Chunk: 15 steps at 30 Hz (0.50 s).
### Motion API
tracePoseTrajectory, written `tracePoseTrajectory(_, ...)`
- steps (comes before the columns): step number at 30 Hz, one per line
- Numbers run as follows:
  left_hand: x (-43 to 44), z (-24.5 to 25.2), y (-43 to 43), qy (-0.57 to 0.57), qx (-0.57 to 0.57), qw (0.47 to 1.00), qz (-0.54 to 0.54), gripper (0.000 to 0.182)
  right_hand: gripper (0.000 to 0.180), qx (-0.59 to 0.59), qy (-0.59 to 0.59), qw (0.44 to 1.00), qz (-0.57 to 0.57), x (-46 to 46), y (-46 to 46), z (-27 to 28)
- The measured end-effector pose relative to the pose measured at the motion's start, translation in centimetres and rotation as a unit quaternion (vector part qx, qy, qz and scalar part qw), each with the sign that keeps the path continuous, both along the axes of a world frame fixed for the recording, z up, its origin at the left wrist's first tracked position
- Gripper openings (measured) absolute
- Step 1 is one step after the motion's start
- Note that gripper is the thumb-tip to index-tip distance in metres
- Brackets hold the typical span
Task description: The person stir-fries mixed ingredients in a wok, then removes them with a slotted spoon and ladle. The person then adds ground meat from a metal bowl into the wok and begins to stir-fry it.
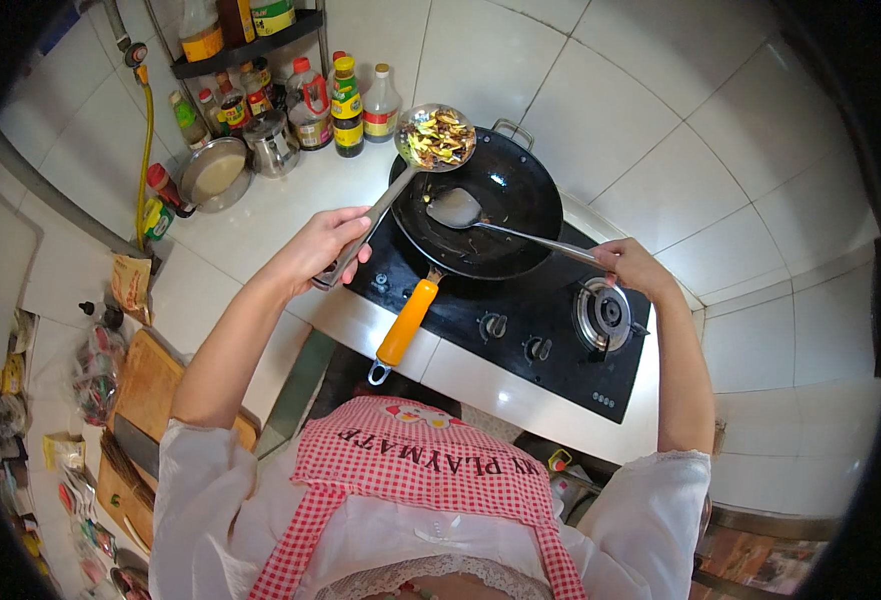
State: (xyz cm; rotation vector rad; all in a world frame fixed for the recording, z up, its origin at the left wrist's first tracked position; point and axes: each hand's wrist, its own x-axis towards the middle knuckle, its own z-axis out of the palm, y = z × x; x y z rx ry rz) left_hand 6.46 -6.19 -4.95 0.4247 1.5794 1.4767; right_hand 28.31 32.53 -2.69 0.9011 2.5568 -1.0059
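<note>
My left hand [335, 244] grips the handle of a metal skimmer [388, 202]. Its round bowl holds fried pieces, yellow-green and dark brown [440, 141], over the far left rim of a black wok [511, 195]. The metal spatula [455, 208] is held at its handle by my right hand [631, 264], and its blade is inside the wok. Small scraps and an oily sheen show on the wok's inner surface. The wok's orange handle [408, 321] points towards me across the front edge of the black gas hob [470, 315].
Right of the wok is a bare burner [607, 313]. Sauce bottles [347, 109], a lidded metal pot [271, 142] and a metal bowl of pale liquid [219, 176] stand at the back left. A wooden cutting board [151, 367] with a cleaver [136, 444] lies at the left.
</note>
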Motion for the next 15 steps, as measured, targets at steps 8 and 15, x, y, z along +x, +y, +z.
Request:
tracePoseTrajectory(8,0.2,0.2,0.2,-0.007,-0.001,1.0,0.013,0.044,0.026,-0.098,0.054,0.992,-0.061,-1.1,-0.9,-4.6)
tracePoseTrajectory(15,0.0,0.0,0.3,0.014,-0.007,1.0,0.005,0.044,0.03,-0.091,0.115,0.985,-0.088,-1.0,-1.2,-7.4)
